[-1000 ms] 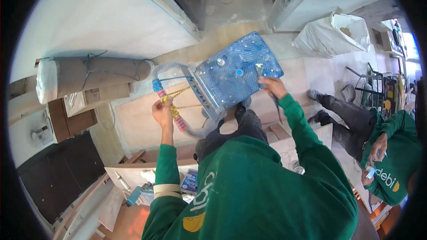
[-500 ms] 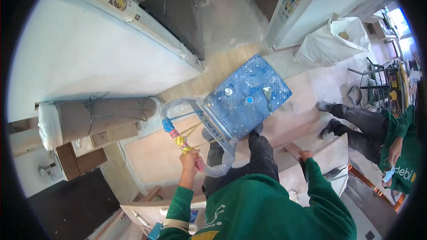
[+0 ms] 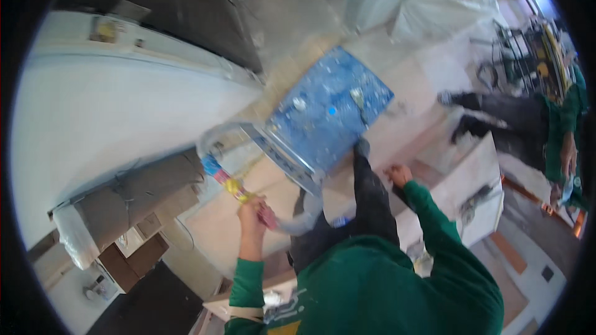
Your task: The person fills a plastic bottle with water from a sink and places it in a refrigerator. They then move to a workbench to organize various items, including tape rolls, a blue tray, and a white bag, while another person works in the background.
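Observation:
A blue platform trolley stands in front of me, its deck speckled with pale marks. Its grey tubular handle bends toward me, one stretch wrapped in blue, pink and yellow strips. My left hand is closed around that handle, by the pink and yellow wrapping. Out to the right, my right hand is raised with its fingers loosely apart and nothing seen in them; motion blurs it a little. It is nearest the trolley's near right side and the pale tabletop. One of my feet is beside the deck.
At left, a wrapped brown roll lies along the white wall. A large white sack stands far right. A co-worker in green is at the right edge. A pale table stands near my right arm.
The view has swung and tilted. My right hand has moved forward and left, away from the brownish board beside it. My left hand keeps hold of the handle.

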Demonstrator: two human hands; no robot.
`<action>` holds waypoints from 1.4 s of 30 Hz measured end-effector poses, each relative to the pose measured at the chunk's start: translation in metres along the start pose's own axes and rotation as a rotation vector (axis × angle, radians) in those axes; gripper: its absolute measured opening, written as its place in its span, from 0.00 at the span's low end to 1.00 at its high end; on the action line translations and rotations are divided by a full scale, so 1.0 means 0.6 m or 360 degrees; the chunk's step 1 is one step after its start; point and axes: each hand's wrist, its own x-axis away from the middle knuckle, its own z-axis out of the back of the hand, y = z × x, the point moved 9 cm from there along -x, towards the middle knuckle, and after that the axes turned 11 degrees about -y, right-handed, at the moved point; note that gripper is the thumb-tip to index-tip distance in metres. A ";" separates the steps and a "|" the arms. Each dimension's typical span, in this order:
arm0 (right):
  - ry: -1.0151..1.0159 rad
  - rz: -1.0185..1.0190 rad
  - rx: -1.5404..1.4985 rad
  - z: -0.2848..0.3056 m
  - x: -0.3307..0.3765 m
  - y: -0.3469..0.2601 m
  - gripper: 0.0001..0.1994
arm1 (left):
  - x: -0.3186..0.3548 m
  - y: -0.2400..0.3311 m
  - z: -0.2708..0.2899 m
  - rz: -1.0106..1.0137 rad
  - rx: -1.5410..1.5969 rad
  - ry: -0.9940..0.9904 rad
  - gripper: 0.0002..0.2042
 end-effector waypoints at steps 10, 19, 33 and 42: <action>0.0048 -0.0142 0.0200 -0.072 -0.251 -0.020 0.32 | 0.005 0.009 -0.013 0.0096 -0.0208 0.0421 0.06; 0.0006 -0.0092 0.0534 -0.119 -0.481 -0.276 0.46 | -0.006 -0.009 0.015 0.0033 -0.0203 0.0603 0.05; 0.0202 0.0656 0.0558 -0.129 -0.569 -0.383 0.30 | 0.001 -0.037 0.105 0.0193 -0.0324 0.0678 0.11; -0.0148 0.0472 0.0618 -0.213 -0.587 -0.513 0.48 | -0.011 -0.002 0.073 -0.0005 -0.0292 0.0712 0.05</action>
